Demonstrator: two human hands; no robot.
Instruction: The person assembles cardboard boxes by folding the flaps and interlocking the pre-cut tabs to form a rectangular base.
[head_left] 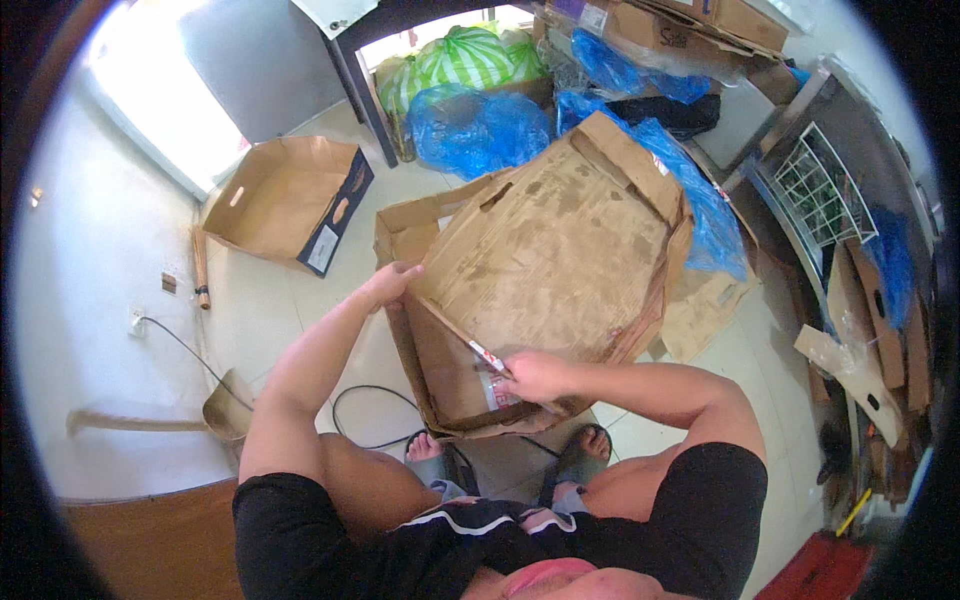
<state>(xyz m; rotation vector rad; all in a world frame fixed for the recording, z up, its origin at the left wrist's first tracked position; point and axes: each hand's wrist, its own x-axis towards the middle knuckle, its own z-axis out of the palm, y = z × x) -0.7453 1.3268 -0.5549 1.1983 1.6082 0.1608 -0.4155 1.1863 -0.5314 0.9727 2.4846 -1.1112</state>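
Observation:
A worn, stained brown cardboard tray (560,250) lies tilted above an open cardboard box (445,380) that stands on the floor in front of my feet. My left hand (393,285) is closed on the tray's left corner, its fingers bent over the edge. On the near side, my right hand (535,378) grips the tray's edge beside a small red and white label (487,356). Its fingertips are partly hidden. Part of the lower box's inside is covered by the tray.
Another open box (275,195) sits at the far left. Blue plastic bags (480,130) and a green-striped bag (470,60) lie at the back. Flattened cardboard (875,380) and a wire rack (825,190) line the right. A black cable (345,395) loops near my feet.

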